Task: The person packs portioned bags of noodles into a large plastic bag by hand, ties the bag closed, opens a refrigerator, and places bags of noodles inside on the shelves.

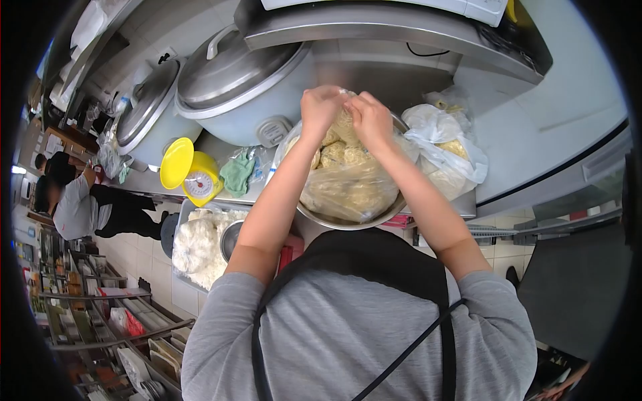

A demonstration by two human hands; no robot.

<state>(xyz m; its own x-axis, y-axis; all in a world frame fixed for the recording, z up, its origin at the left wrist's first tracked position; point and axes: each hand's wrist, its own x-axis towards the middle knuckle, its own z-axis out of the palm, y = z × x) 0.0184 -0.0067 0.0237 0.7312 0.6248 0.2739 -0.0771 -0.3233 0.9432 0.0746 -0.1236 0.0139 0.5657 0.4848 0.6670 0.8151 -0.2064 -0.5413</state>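
Note:
A large clear plastic bag [358,190] of pale yellow noodle-like bundles lies in a wide metal bowl [334,223] before me. At the far side of the bowl, my left hand [322,110] and my right hand [369,119] are close together, both with bent fingers pinching the gathered top of a clear bag. Pale food shows just under my fingers. To the right of the bowl sits a white plastic bag [447,144] with more pale yellow food in it.
Two large lidded cookers [244,100] stand at the back left. A yellow scale [202,179], a green cloth [237,174] and a tray of white food [200,250] are on the left. A metal shelf [401,32] hangs overhead. Two people [77,207] are far left.

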